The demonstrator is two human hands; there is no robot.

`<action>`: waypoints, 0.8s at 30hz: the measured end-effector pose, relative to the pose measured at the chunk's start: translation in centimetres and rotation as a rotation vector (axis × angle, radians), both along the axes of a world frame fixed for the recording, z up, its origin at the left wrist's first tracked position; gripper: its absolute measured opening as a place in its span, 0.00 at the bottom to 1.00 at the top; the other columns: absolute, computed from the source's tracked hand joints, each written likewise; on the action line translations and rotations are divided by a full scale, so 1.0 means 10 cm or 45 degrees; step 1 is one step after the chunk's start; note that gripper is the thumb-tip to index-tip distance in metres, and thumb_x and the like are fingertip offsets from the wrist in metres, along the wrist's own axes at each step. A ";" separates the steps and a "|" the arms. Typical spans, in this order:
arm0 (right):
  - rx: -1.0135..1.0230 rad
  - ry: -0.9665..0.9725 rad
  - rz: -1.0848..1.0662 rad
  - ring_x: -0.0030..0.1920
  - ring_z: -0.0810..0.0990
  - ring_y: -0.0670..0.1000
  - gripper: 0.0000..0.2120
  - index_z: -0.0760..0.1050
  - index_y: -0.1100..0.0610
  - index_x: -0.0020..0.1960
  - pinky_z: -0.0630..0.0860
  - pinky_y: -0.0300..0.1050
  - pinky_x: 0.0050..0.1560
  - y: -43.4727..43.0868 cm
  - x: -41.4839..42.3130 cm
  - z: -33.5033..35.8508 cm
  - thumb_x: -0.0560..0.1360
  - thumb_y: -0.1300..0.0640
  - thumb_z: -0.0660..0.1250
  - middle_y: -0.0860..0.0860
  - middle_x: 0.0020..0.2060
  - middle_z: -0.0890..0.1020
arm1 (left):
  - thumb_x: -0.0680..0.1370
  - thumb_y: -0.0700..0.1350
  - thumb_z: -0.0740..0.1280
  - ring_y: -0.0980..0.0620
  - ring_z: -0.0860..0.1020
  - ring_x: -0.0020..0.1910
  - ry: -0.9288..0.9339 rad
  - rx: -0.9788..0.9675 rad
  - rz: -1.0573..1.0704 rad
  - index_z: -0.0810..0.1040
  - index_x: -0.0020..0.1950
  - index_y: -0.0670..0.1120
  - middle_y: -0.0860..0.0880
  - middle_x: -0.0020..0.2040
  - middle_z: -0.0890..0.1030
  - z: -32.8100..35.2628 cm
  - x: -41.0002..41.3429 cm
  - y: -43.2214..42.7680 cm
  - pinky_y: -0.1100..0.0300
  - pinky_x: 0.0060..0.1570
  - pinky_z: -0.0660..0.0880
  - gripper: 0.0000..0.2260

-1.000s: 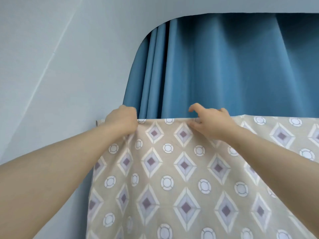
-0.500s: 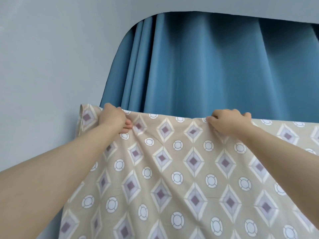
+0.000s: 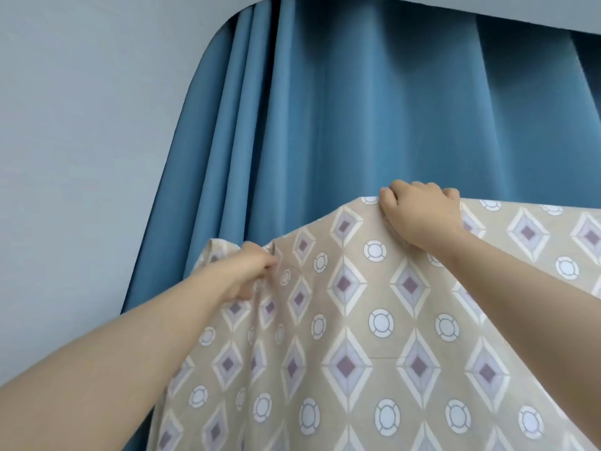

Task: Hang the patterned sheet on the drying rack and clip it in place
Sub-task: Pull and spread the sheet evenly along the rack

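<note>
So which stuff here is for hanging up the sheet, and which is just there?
For the job:
patterned sheet
left hand, gripping the sheet's edge
right hand, gripping its top edge

Just there:
blue curtain
grey wall

No rack or clips show.

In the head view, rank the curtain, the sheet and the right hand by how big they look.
1. Curtain and sheet: about alike, both cut off by the frame.
2. Right hand, smallest.

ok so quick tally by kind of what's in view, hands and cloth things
hands: 2, the left hand and the right hand, each gripping the patterned sheet
patterned sheet: 1
blue curtain: 1
total: 4
</note>
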State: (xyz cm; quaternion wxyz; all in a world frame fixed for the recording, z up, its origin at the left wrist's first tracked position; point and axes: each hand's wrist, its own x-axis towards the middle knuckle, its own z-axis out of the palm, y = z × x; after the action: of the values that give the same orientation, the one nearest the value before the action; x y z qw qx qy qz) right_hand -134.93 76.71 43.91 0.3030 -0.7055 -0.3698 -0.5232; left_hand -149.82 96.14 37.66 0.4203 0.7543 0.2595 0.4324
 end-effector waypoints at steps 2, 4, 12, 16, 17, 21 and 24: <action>0.016 0.007 -0.005 0.44 0.66 0.56 0.16 0.65 0.57 0.41 0.58 0.49 0.51 0.01 0.00 -0.01 0.80 0.51 0.45 0.51 0.33 0.65 | 0.77 0.49 0.63 0.54 0.76 0.56 0.240 -0.053 -0.237 0.74 0.50 0.50 0.52 0.55 0.78 -0.07 0.12 -0.07 0.54 0.44 0.69 0.04; 0.031 0.025 -0.001 0.45 0.65 0.56 0.16 0.66 0.57 0.42 0.59 0.50 0.52 0.01 -0.01 -0.02 0.80 0.51 0.45 0.52 0.34 0.66 | 0.79 0.51 0.61 0.53 0.73 0.64 0.498 -0.052 -0.406 0.73 0.63 0.50 0.52 0.63 0.76 -0.13 0.22 -0.18 0.45 0.60 0.69 0.14; 0.013 0.023 0.005 0.47 0.63 0.55 0.15 0.65 0.57 0.44 0.60 0.52 0.59 -0.03 -0.11 -0.03 0.80 0.50 0.45 0.54 0.42 0.68 | 0.72 0.55 0.63 0.43 0.77 0.53 0.416 -0.057 -0.890 0.80 0.43 0.47 0.46 0.47 0.83 -0.20 0.45 -0.72 0.44 0.66 0.67 0.13; -0.007 0.020 -0.001 0.52 0.68 0.57 0.16 0.68 0.57 0.46 0.60 0.52 0.60 -0.06 -0.10 -0.04 0.80 0.49 0.46 0.55 0.43 0.69 | 0.75 0.70 0.50 0.42 0.74 0.63 0.269 -0.350 -1.036 0.83 0.52 0.49 0.46 0.58 0.81 -0.20 0.42 -0.63 0.44 0.69 0.62 0.31; -0.008 0.017 -0.004 0.53 0.68 0.58 0.17 0.69 0.58 0.47 0.60 0.52 0.60 -0.06 -0.11 -0.05 0.80 0.49 0.46 0.55 0.44 0.70 | 0.74 0.71 0.48 0.42 0.74 0.64 0.298 -0.368 -1.050 0.83 0.54 0.49 0.46 0.59 0.81 -0.22 0.40 -0.61 0.43 0.70 0.61 0.34; -0.024 0.024 0.035 0.60 0.68 0.58 0.20 0.72 0.57 0.57 0.57 0.52 0.65 -0.03 -0.14 -0.12 0.80 0.47 0.48 0.56 0.53 0.74 | 0.74 0.71 0.49 0.45 0.78 0.58 0.237 -0.319 -1.039 0.83 0.53 0.49 0.47 0.56 0.82 -0.27 0.31 -0.71 0.47 0.64 0.68 0.33; -0.022 0.004 0.141 0.67 0.64 0.55 0.18 0.69 0.52 0.65 0.53 0.50 0.69 -0.03 -0.17 -0.25 0.79 0.48 0.52 0.53 0.63 0.72 | 0.75 0.69 0.48 0.48 0.81 0.51 0.007 -0.286 -1.068 0.78 0.60 0.48 0.47 0.53 0.83 -0.29 0.22 -0.84 0.53 0.54 0.76 0.32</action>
State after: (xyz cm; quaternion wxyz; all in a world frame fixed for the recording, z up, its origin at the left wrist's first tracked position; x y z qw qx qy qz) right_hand -136.66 76.39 41.41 0.3258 -0.6874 -0.4123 -0.5013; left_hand -147.64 87.74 34.76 0.6385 0.7451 -0.0228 0.1914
